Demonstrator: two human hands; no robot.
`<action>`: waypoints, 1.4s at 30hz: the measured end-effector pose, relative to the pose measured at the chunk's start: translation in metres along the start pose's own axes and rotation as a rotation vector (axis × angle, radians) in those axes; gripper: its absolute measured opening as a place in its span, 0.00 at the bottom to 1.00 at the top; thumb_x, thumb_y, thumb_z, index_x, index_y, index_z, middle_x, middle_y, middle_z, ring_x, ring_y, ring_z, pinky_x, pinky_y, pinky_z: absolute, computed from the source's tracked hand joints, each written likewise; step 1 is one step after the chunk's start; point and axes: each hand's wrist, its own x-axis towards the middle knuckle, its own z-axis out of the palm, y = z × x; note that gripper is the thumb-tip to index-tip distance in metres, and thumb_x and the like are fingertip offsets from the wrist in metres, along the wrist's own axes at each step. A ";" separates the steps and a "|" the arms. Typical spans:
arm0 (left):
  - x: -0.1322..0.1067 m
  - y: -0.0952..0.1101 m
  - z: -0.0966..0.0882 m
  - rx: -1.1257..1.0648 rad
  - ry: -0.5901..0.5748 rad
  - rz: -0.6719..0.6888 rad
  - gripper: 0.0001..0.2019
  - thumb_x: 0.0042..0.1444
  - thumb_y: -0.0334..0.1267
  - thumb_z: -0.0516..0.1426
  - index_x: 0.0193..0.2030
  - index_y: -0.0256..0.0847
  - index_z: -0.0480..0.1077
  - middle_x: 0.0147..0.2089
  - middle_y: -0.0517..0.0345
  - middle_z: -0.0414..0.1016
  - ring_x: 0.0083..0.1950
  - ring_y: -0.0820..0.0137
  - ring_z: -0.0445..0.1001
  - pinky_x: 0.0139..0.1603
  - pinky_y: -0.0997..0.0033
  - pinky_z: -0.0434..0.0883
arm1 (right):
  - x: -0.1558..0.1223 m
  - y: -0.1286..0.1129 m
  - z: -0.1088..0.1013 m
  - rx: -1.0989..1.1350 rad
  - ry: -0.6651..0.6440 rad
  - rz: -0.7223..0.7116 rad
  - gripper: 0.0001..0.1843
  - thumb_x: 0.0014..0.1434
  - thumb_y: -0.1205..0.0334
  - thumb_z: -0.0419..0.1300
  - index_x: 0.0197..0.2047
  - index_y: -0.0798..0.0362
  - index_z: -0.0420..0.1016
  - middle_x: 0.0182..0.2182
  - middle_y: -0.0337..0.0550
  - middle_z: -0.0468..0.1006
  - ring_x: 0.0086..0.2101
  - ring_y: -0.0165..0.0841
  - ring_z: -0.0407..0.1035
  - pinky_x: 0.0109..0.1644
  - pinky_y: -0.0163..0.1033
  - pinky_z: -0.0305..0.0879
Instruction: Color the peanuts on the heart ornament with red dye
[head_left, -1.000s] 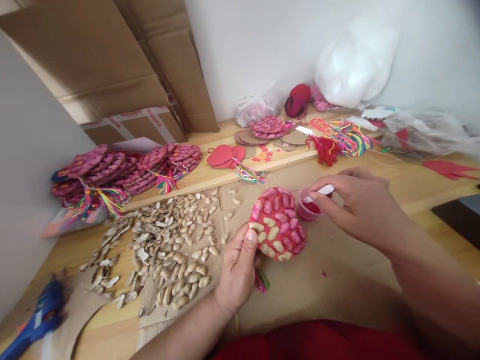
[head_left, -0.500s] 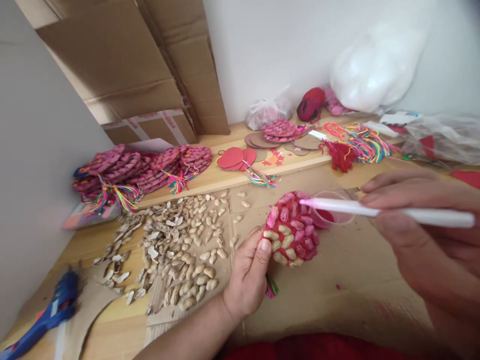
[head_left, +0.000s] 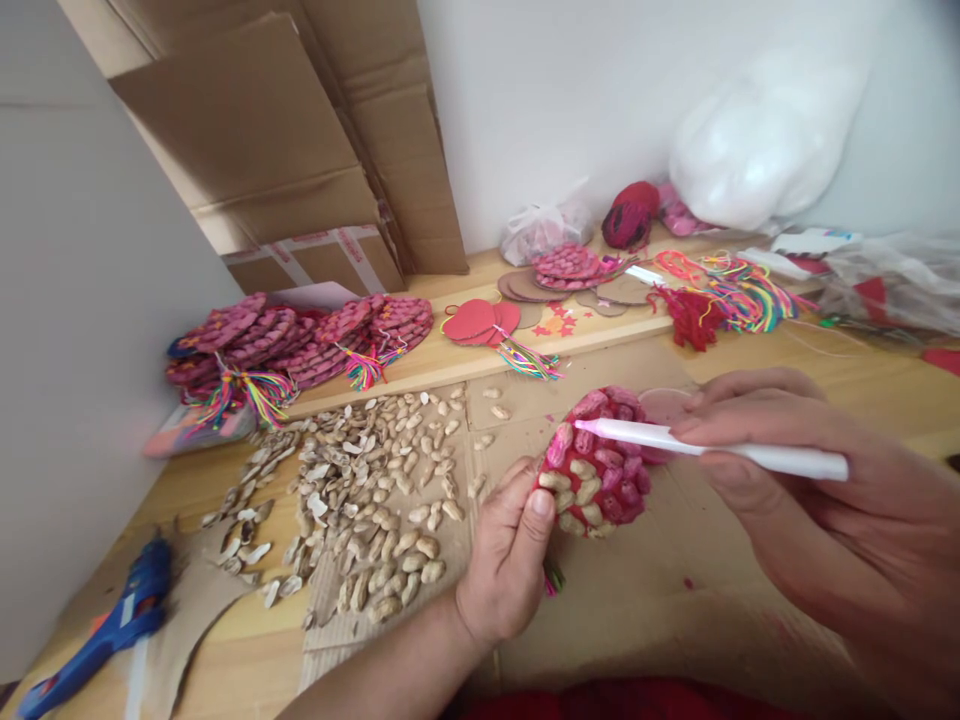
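Observation:
My left hand (head_left: 514,550) pinches the left edge of a red disc covered with peanut shells (head_left: 600,465), thumb on its front. Several shells on it are coloured pink; those at the lower left keep their tan colour. Between the thumb and fingers of my right hand (head_left: 817,500) is a white paintbrush (head_left: 712,448), its pink tip at the upper left shells. Behind the disc, a clear cup (head_left: 667,405) with pink in it is partly hidden. A bit of coloured tassel (head_left: 553,578) hangs below the disc.
Peanut shells (head_left: 390,500) spread over cardboard on the left. A blue glue gun (head_left: 127,610) lies at the lower left. Along the back are finished pink discs (head_left: 300,335), red paper discs (head_left: 480,322), tassels (head_left: 757,295), a yarn ball (head_left: 630,215) and a white bag (head_left: 757,150).
The brush in my right hand has moved left across the disc, from its upper right shells to the upper left. My left hand still holds the disc. The whole view has shifted slightly.

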 end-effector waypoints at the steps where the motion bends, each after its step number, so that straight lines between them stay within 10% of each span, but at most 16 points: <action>1: 0.000 0.001 0.000 0.011 -0.005 0.010 0.20 0.65 0.55 0.57 0.43 0.42 0.82 0.44 0.45 0.80 0.50 0.53 0.76 0.59 0.56 0.70 | 0.000 0.000 0.000 -0.005 -0.006 -0.002 0.15 0.60 0.66 0.64 0.47 0.37 0.78 0.41 0.39 0.83 0.47 0.44 0.76 0.46 0.53 0.75; 42: 0.005 -0.003 -0.016 0.448 -0.157 0.340 0.19 0.74 0.40 0.47 0.64 0.44 0.72 0.52 0.49 0.74 0.54 0.63 0.71 0.56 0.63 0.67 | 0.000 -0.012 0.003 -0.058 0.020 -0.080 0.10 0.62 0.68 0.62 0.44 0.45 0.79 0.43 0.41 0.84 0.48 0.40 0.75 0.49 0.48 0.73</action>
